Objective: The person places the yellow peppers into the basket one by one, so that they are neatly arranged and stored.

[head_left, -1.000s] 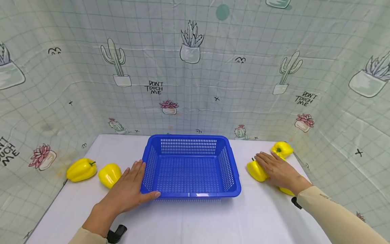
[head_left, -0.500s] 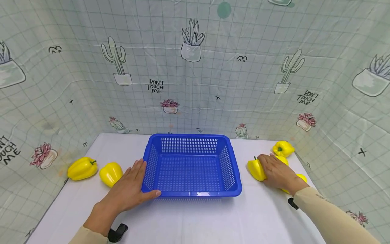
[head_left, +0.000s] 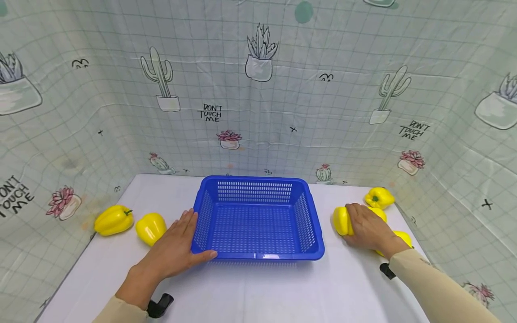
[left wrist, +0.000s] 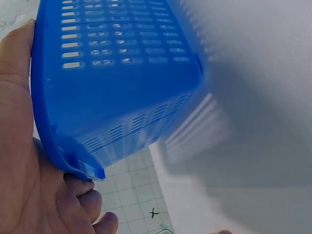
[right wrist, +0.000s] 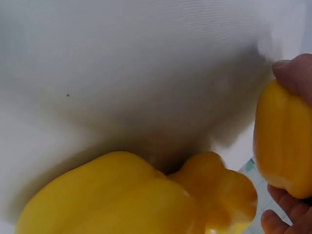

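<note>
A blue plastic basket point(head_left: 256, 256) with slotted walls stands on the white table. My left hand point(head_left: 171, 251) rests against its front left corner, fingers straight along the left rim and thumb at the front rim. In the left wrist view the thumb point(left wrist: 17, 53) lies along the rim of the basket. On the right, my right hand point(head_left: 365, 226) grips a yellow bell pepper point(head_left: 341, 220), its stem out of sight. The right wrist view shows this bell pepper point(right wrist: 282, 139) between thumb and fingers, tilted on end, with a shadow on the cloth beside it.
Two yellow bell peppers lie left of the basket, one farther out point(head_left: 114, 220) and one point(head_left: 151, 228) close to my left hand. Beyond my right hand is another pepper point(head_left: 379, 198); more are partly hidden behind the hand. A patterned cloth point(head_left: 258, 134) encloses the table.
My right hand has curled round the bell pepper from lying flat over it. The pepper has turned, so its stem no longer shows. My left hand stays at the basket.
</note>
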`<control>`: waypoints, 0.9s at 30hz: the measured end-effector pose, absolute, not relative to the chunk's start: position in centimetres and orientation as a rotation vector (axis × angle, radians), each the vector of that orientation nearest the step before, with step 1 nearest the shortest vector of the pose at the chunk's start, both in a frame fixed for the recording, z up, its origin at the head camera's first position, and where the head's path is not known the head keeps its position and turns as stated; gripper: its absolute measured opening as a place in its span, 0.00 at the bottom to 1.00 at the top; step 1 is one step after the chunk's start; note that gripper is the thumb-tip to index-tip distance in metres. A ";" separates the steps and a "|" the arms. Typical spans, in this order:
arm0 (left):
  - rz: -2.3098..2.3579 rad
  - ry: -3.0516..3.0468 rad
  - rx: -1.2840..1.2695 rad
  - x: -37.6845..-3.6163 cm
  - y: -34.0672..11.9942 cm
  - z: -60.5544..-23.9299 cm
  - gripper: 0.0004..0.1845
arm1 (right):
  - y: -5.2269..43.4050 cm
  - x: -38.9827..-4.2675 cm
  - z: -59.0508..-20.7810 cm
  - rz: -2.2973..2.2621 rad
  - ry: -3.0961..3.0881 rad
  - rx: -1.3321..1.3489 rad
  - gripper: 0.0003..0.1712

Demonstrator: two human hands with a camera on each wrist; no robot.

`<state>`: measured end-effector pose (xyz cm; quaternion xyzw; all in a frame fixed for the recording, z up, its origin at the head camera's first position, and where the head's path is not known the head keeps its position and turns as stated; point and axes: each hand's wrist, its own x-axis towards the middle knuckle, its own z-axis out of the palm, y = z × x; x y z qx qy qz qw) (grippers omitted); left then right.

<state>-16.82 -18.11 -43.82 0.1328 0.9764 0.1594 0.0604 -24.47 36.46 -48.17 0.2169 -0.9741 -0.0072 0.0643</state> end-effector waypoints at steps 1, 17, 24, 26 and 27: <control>0.486 2.950 0.398 -16.8 -18.1 -43.8 0.67 | 36.4 -24.5 -48.1 -0.021 -2.917 0.655 0.48; 0.477 2.941 0.401 -17.4 -17.9 -43.3 0.70 | 34.1 -25.5 -45.2 -0.132 -2.654 0.789 0.47; 0.517 2.920 0.380 -17.6 -17.7 -43.5 0.71 | 32.5 -26.2 -43.4 -0.133 -2.634 0.818 0.49; 0.504 2.925 0.387 -17.7 -17.7 -43.6 0.71 | 32.1 -26.3 -42.7 -0.140 -2.638 0.817 0.49; 0.502 2.926 0.388 -17.7 -17.7 -43.6 0.71 | 31.8 -26.4 -42.4 -0.144 -2.638 0.816 0.50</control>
